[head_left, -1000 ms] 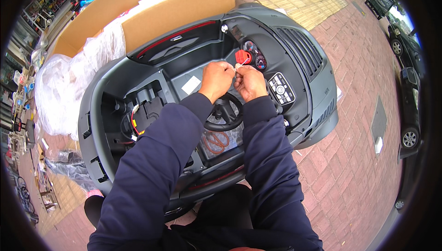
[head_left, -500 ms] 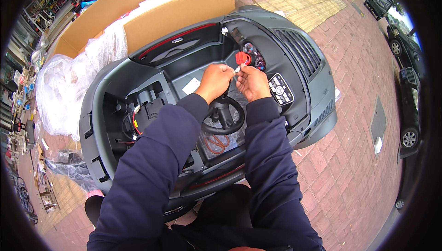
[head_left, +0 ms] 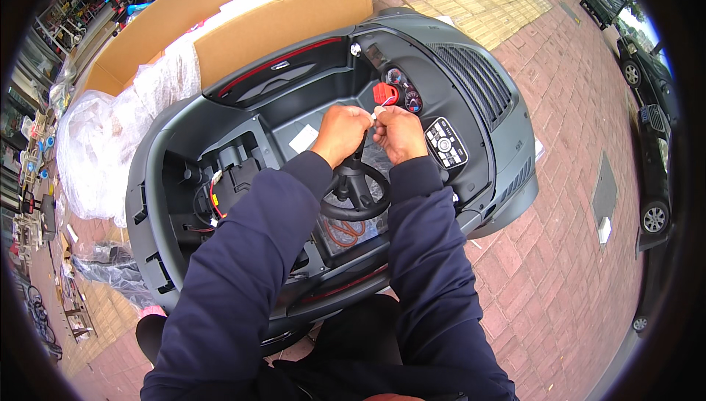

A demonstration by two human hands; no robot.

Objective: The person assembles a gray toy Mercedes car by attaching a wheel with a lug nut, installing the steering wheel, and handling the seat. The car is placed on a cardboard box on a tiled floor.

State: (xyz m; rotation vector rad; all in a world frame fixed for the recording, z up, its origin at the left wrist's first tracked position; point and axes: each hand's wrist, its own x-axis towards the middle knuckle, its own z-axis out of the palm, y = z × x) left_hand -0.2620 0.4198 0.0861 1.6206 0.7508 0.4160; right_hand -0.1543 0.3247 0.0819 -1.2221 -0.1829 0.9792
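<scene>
Over the cabin of a grey children's ride-on car point(head_left: 507, 125), my left hand point(head_left: 340, 133) and my right hand point(head_left: 402, 136) meet with fingertips pinched. A small white wire connector point(head_left: 376, 113) sits between them, mostly covered by the fingers. Thin wire runs from it toward a red plastic part point(head_left: 384, 93) by the round dashboard gauges point(head_left: 412, 100). Right below my hands is a black steering wheel point(head_left: 365, 214), its top partly hidden by them. A control panel with round buttons point(head_left: 446, 143) lies to the right of my right hand.
A large open cardboard box point(head_left: 287, 30) stands behind the car, with clear plastic wrapping point(head_left: 95, 155) at its left. Loose wires point(head_left: 215, 195) show in the seat area. Brick paving point(head_left: 559, 254) extends right toward parked cars point(head_left: 653, 136).
My right hand has turned slightly and moved a little left, closing up to my left fingertips. The connector is now more covered. My left hand stays almost in place.
</scene>
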